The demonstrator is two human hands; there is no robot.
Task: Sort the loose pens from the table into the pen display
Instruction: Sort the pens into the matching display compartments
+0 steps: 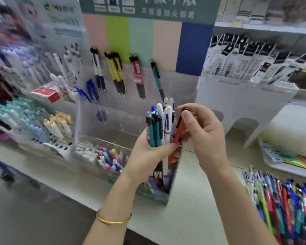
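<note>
Left hand [145,152] grips a bunch of pens [157,128] right in front of the pen display [113,82]. Right hand [201,131] pinches an orange pen [177,131] at the bunch's edge, and the loose pile [281,200] sits off to the display's right on the table [193,218].

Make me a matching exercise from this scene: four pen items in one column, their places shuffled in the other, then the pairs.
1. orange pen
2. pen bundle
3. yellow pens
4. loose pen pile

A. lying on the table, far right
B. top pinched by the right hand
C. slotted in the pen display, below the green panel
D. gripped in the left hand

Pairs: 1-B, 2-D, 3-C, 4-A
</note>
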